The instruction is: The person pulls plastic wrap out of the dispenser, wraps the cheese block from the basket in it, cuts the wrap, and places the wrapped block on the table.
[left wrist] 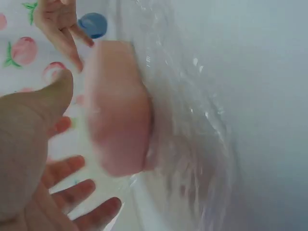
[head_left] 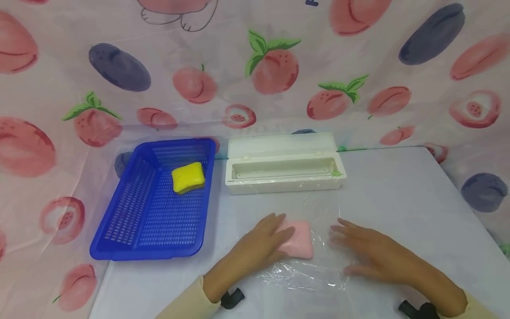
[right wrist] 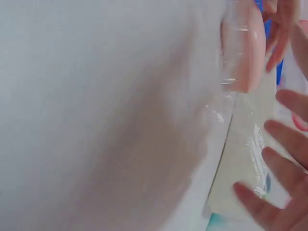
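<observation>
Table (head_left: 398, 190) carries the lot. Blue basket (head_left: 159, 251) on the left. Clear film (head_left: 303, 277) lies across the middle, flat towards the back, crumpled along the near side of the pink block. White box (head_left: 287, 186) behind it, lid up, film running off its front.

Right hand (head_left: 370, 254): fingers apart, holding nothing, over the film right of the block, blurred. Left hand (head_left: 260, 243): fingers spread, not clamped, at the block's left end; can't confirm contact.

Step in hand, my read: wrapping the pink block (head_left: 300, 241), early, with the film loose around it. Next move probably calls for pinching a film edge and folding it over while the block stays put; loose film could bunch.

Block sits in front of the box, between the hands, lying flat. Long axis runs left-right, roughly parallel to the box, one end at each hand. No obvious front.

Yellow block (head_left: 188, 177) waits in the basket's back right part
</observation>
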A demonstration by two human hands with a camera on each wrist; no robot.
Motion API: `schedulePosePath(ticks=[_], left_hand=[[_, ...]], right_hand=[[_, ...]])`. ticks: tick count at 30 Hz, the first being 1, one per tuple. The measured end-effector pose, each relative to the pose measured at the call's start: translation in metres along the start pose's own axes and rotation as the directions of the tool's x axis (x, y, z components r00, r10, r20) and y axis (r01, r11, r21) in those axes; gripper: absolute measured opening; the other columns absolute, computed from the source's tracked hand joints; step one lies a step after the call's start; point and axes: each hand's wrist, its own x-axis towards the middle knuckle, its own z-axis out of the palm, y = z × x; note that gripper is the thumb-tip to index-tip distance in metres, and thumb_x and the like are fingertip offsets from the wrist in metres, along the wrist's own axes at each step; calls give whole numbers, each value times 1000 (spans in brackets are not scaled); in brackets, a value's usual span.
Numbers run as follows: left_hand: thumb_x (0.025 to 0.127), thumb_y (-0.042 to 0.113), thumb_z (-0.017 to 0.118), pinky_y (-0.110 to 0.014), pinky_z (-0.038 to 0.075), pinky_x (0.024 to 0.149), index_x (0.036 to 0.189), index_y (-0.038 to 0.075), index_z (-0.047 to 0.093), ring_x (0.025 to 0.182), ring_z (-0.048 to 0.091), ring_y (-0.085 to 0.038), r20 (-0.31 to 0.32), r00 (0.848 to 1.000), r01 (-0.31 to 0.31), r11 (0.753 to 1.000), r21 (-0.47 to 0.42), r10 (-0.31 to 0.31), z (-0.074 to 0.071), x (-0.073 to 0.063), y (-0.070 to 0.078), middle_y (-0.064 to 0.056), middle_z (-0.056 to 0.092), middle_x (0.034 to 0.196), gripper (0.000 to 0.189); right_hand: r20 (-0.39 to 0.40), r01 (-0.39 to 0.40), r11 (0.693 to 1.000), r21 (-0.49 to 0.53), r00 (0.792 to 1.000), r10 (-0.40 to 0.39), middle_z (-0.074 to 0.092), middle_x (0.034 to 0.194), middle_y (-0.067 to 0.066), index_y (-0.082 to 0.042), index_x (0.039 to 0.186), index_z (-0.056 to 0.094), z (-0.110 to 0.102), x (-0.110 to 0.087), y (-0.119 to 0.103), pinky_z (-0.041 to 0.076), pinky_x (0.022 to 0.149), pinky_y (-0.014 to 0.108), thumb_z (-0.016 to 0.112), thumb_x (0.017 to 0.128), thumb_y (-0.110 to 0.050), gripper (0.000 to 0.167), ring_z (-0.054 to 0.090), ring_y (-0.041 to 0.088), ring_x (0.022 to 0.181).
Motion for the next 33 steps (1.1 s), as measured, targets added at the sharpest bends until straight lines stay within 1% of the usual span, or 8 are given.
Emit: schedulePosePath(ticks=[4,6,9,16,22,24,29,33], left_hand=[[88,46,77,-26,54,87,114,25,72,105,58,-12,31,1000,-1,1000,9,1,-10,-32,-2,4,64,116,34],[85,44,80,-21,50,78,108,26,74,95,56,-7,99,995,-7,1000,0,7,-11,-46,-8,9,63,106,30],[84,39,82,-21,50,83,106,28,75,99,56,-6,151,988,-22,999,-24,25,-5,-58,-18,12,62,108,26],[85,22,81,-17,49,79,87,26,77,93,57,-5,-38,994,-100,995,3,100,13,-63,-27,12,63,99,6],[88,20,76,-20,45,70,86,23,69,90,56,-9,-79,991,-98,984,147,111,17,-65,-25,10,61,95,8],[92,28,73,-22,43,71,94,22,68,93,55,-10,-47,996,-63,987,148,71,18,-66,-23,9,61,98,8],[89,62,66,-25,38,74,111,25,63,95,48,-10,30,999,-18,986,167,13,23,-63,-18,10,55,102,43],[93,54,66,-25,36,73,105,28,66,92,49,-10,5,1000,1,982,190,-2,24,-60,-17,11,56,100,29]], right_hand=[[-1,99,993,66,995,-99,66,106,-24,-35,105,72,3,0,-6,50,84,20,81,80,-54,33,61,1,94],[56,142,985,93,987,-148,62,98,-27,-36,97,70,10,0,-11,50,72,23,81,79,-57,30,54,-4,84],[79,233,971,56,968,-237,58,93,-25,-34,93,67,23,0,-14,45,69,19,84,74,-56,33,48,-5,79],[99,288,957,-15,953,-286,54,83,-23,-34,86,67,34,3,-16,41,66,16,84,80,-26,20,46,-4,75],[-125,381,922,-70,914,-387,57,83,-23,-32,86,66,31,4,-15,37,71,15,85,76,-19,24,49,-1,79],[-173,368,929,-43,913,-370,59,85,-24,-31,87,67,28,5,-16,37,75,14,84,76,-17,25,51,-2,81],[-183,235,971,44,957,-224,65,90,-27,-31,94,69,18,5,-21,43,79,13,83,77,-13,28,56,-4,83],[-184,111,991,75,978,-95,63,90,-28,-32,94,69,13,7,-25,50,73,18,82,82,-12,26,57,-4,83]])
